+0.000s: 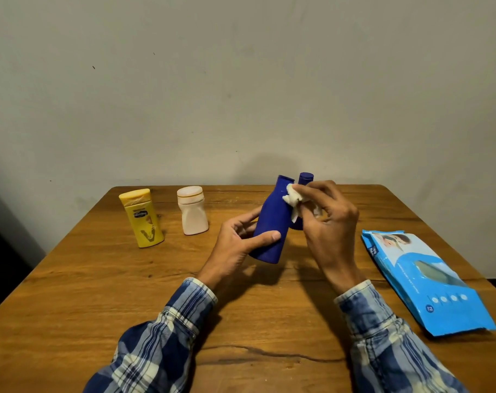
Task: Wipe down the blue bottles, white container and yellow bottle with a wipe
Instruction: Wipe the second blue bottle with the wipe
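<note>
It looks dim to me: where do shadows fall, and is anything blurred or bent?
Head view: dim light; soft shadows on the table under both sleeves and on the wall behind the held blue bottle; table edges splay from the wide lens; wipe pack print blurred.

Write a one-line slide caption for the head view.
Left hand grips a tilted blue bottle while the right hand presses a white wipe on its upper part.
</note>
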`<move>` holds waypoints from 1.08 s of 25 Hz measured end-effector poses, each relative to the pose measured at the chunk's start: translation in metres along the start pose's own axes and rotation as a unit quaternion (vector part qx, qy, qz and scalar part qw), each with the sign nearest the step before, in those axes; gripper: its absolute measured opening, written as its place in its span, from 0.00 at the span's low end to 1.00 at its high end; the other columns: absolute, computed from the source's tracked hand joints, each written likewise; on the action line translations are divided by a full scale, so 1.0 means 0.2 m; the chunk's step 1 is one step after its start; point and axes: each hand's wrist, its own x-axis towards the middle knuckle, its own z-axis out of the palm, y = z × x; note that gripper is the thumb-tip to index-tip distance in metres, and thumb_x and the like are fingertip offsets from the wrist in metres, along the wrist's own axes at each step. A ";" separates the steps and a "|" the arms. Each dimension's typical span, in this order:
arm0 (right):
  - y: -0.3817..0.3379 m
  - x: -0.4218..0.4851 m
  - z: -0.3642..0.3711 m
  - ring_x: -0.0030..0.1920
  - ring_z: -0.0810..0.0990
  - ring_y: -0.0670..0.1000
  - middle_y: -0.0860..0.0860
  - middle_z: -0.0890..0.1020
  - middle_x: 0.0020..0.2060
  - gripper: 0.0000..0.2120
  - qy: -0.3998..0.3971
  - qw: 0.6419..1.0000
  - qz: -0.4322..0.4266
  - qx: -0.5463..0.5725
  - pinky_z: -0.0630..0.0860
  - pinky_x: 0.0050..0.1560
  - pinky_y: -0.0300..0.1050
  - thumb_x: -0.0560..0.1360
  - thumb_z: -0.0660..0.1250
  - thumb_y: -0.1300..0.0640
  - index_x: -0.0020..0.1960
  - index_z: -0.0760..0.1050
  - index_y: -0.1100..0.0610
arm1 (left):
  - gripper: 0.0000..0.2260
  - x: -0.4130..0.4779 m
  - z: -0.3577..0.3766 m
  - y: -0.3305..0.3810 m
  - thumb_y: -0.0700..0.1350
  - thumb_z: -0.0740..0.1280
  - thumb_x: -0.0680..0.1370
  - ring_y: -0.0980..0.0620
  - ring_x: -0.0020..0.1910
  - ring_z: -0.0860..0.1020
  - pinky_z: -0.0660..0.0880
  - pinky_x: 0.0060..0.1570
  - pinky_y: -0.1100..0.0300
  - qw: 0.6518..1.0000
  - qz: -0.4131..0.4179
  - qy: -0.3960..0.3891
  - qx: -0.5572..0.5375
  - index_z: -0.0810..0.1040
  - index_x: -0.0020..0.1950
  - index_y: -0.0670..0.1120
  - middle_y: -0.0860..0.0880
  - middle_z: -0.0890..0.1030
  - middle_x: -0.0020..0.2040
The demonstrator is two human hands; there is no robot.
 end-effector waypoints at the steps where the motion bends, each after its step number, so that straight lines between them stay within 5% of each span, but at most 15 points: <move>1: 0.00 0.00 -0.01 0.51 0.79 0.47 0.53 0.81 0.52 0.15 0.011 1.000 0.001 0.001 0.76 0.50 0.33 0.73 0.72 0.70 0.58 0.83 0.59 | 0.32 0.00 0.00 0.00 0.39 0.76 0.70 0.49 0.61 0.83 0.81 0.58 0.55 1.000 -0.002 -0.011 0.001 0.73 0.74 0.47 0.47 0.85 0.61; 6: -0.01 -0.02 0.02 0.53 0.77 0.48 0.52 0.80 0.52 0.12 -0.160 0.982 -0.102 -0.007 0.80 0.51 0.42 0.72 0.73 0.67 0.55 0.84 0.59 | 0.29 0.01 -0.04 0.00 0.36 0.73 0.70 0.50 0.59 0.84 0.82 0.51 0.59 0.997 -0.009 0.013 -0.070 0.74 0.72 0.46 0.49 0.86 0.60; 8: -0.02 0.00 0.00 0.52 0.79 0.48 0.52 0.80 0.52 0.10 -0.114 0.991 -0.070 0.021 0.80 0.49 0.42 0.75 0.72 0.61 0.56 0.84 0.60 | 0.29 0.01 -0.04 0.00 0.36 0.74 0.72 0.48 0.60 0.83 0.82 0.54 0.56 0.998 -0.025 -0.011 -0.059 0.74 0.73 0.45 0.46 0.85 0.61; 11: -0.02 0.01 -0.02 0.52 0.79 0.49 0.54 0.79 0.51 0.12 0.015 0.999 -0.010 0.031 0.80 0.49 0.43 0.74 0.72 0.68 0.57 0.84 0.60 | 0.32 0.01 -0.03 -0.03 0.40 0.78 0.73 0.43 0.64 0.81 0.78 0.64 0.48 0.997 -0.041 -0.064 -0.019 0.72 0.75 0.45 0.43 0.83 0.65; 17: -0.01 -0.01 0.03 0.52 0.78 0.48 0.50 0.78 0.50 0.11 -0.197 0.979 -0.057 0.025 0.79 0.52 0.45 0.73 0.73 0.65 0.54 0.85 0.57 | 0.28 0.02 -0.05 -0.01 0.37 0.73 0.75 0.46 0.64 0.81 0.81 0.58 0.53 0.995 -0.033 0.006 -0.097 0.72 0.75 0.45 0.44 0.81 0.68; 22: -0.02 -0.03 0.04 0.49 0.79 0.47 0.52 0.78 0.50 0.11 -0.057 0.998 0.021 0.023 0.80 0.47 0.41 0.76 0.72 0.63 0.57 0.84 0.59 | 0.21 0.00 0.06 0.00 0.42 0.63 0.82 0.44 0.49 0.83 0.80 0.45 0.52 0.989 -0.045 -0.044 -0.136 0.71 0.76 0.52 0.44 0.83 0.62; 27: -0.05 -0.04 0.07 0.50 0.78 0.46 0.51 0.79 0.51 0.12 -0.152 0.987 -0.047 0.027 0.78 0.51 0.37 0.76 0.71 0.58 0.58 0.83 0.58 | 0.21 0.01 0.03 -0.02 0.52 0.60 0.81 0.44 0.52 0.81 0.79 0.45 0.48 0.983 -0.064 -0.033 -0.172 0.70 0.75 0.56 0.41 0.79 0.66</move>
